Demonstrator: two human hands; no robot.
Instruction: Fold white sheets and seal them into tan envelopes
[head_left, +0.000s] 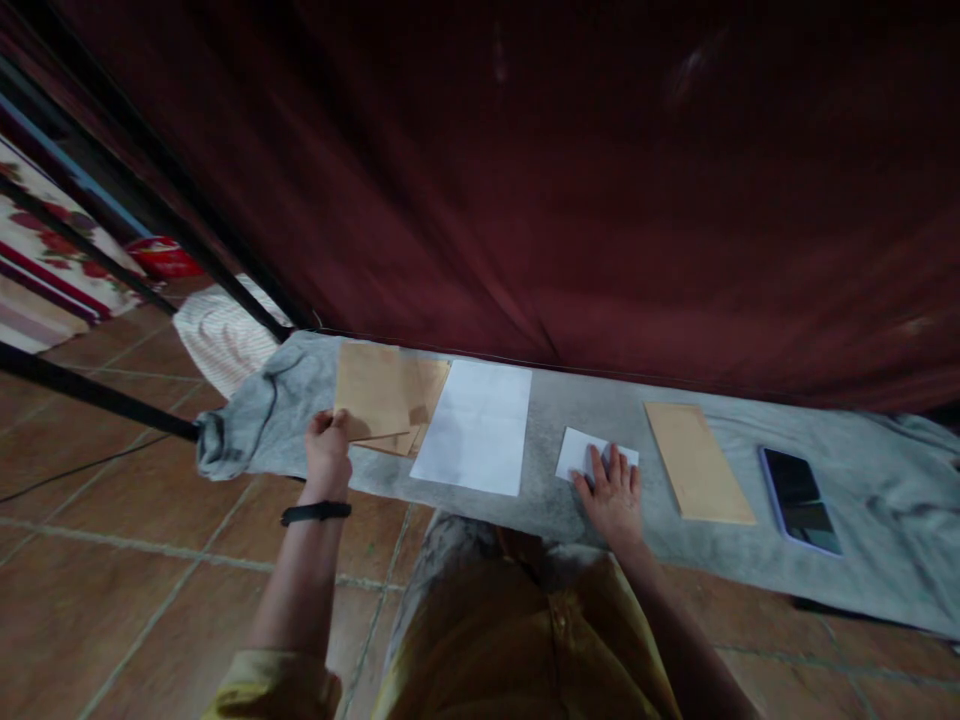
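Note:
My left hand pinches the lower left edge of a brown envelope. That envelope lies over more brown envelopes, which stick out on its right side. My right hand rests with fingers spread on a small folded white paper, pressing it to the grey cloth. Between the two hands lies a larger white sheet of paper, its left edge close to the envelopes. To the right of my right hand is a single long brown envelope, apart from it.
A phone with a dark screen lies on the cloth at the right. Behind the narrow cloth-covered surface hangs a dark red curtain. Black metal bars stand at the left, near a striped white cloth and a red basin.

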